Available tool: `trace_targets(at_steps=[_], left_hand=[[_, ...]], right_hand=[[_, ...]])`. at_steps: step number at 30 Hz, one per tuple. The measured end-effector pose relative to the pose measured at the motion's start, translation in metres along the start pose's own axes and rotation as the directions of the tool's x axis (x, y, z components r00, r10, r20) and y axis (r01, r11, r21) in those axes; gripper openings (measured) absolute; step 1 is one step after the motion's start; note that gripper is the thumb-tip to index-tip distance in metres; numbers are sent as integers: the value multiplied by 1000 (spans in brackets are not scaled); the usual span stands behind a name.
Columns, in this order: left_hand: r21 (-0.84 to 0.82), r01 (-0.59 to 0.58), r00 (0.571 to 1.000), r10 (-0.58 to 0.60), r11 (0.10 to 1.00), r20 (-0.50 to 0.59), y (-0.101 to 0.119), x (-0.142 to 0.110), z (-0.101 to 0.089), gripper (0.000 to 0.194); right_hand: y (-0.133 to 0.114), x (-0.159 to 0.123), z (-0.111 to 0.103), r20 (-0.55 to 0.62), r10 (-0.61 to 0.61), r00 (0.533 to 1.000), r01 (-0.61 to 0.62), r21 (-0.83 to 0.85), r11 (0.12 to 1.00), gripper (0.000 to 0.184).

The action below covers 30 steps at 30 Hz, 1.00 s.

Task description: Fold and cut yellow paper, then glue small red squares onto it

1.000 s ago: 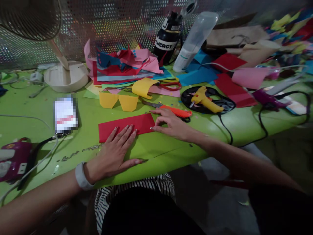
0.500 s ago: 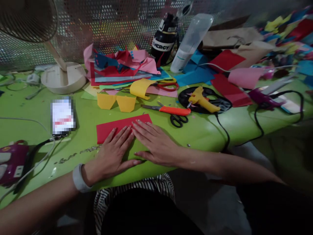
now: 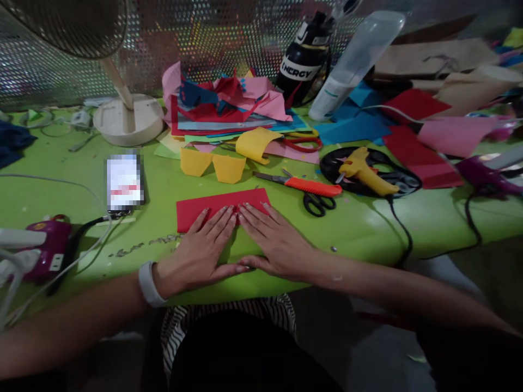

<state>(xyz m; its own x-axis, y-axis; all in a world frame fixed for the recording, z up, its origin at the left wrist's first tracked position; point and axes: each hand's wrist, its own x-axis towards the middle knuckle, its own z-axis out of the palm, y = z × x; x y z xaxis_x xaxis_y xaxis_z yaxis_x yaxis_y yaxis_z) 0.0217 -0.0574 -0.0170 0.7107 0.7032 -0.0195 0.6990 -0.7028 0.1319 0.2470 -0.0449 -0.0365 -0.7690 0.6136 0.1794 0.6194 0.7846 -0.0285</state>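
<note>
A folded-looking strip of red paper point(image 3: 196, 206) lies flat on the green table in front of me. My left hand point(image 3: 204, 247) presses on its near edge with outstretched fingers, and my right hand point(image 3: 278, 239) lies flat beside it, fingertips on the paper's right half. The two thumbs meet or nearly meet near the table edge. Just beyond the paper stands a yellow paper cutout shaped like glasses point(image 3: 212, 165). To its right lie a utility knife with an orange handle point(image 3: 314, 187) and black-handled scissors point(image 3: 319, 204).
Behind are a pile of coloured paper point(image 3: 229, 109), a black bottle point(image 3: 302, 65), a clear tilted bottle point(image 3: 355, 65) and a fan point(image 3: 128, 120). A yellow glue gun point(image 3: 370, 171) rests at right. Left are a phone point(image 3: 125, 182), cables and a purple power strip point(image 3: 53, 247).
My view has shifted, so the table's things appear further right. My right hand has drawn slightly apart from the left at the fingertips; both remain on the red paper.
</note>
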Motion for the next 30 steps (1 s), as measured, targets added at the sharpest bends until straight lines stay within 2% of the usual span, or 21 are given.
trace_targets(at_steps=[6, 12, 19, 26, 30], left_hand=[[52, 24, 999, -23, 998, -26, 2, -3, 4, 97], [128, 115, 993, -109, 985, -55, 4, -15, 4, 111], [154, 155, 983, -136, 976, -126, 4, -20, 9, 112], [154, 134, 979, -107, 979, -176, 2, -21, 14, 111], [136, 133, 981, -110, 982, -163, 2, -22, 14, 111]], right_hand=[[-1, -1, 1, 28, 19, 999, -19, -20, 1000, 82], [-2, 0, -1, 9, 10, 1000, -9, -53, 999, 84], [0, -1, -3, 12, 23, 1000, -22, -67, 998, 84], [27, -25, -7, 14, 130, 991, -129, -80, 989, 81], [33, -30, -15, -41, 202, 979, -205, -91, 975, 84]])
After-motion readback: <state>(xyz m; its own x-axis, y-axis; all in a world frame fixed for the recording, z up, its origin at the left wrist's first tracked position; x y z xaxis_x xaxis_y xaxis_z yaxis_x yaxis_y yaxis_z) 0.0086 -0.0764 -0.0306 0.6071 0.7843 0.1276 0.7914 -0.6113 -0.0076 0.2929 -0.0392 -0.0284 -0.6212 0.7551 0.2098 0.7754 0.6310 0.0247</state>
